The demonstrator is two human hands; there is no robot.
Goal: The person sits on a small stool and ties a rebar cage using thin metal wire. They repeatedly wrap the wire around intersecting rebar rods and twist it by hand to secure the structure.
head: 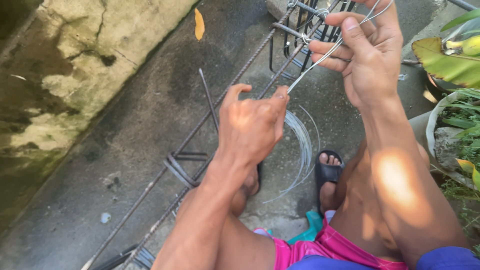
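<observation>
I am looking down at my own two bare hands, working over a long rebar cage (235,82) that lies on a grey concrete floor (125,130). The cage's long axis runs diagonally, from the lower left near my knees up to the upper right, passing under and between both hands. My left hand (252,125) sits lower and nearer the middle of the view, fingers curled in and thumb raised, with the fingertips pinching one end of a thin strand of tie wire (312,67). The wire runs taut and straight from that pinch up and to the right into my right hand (367,57), which is higher and further from me; its thumb and fingers are closed around the wire, and loose wire ends curve out above the fingers. The wire's line lies nearly along the cage bars, just above them, and my right hand is the one nearer to a wire knot (305,39) where a square stirrup (300,50) crosses a bar. Below my left hand a coil of spare wire (302,145) rests on the floor, near my foot in a black sandal (327,172). Another dark stirrup (180,167) wraps the bars further down to the left. A mossy, cracked wall (75,65) borders the left side, and green leaves (452,62) fill the right edge.
</observation>
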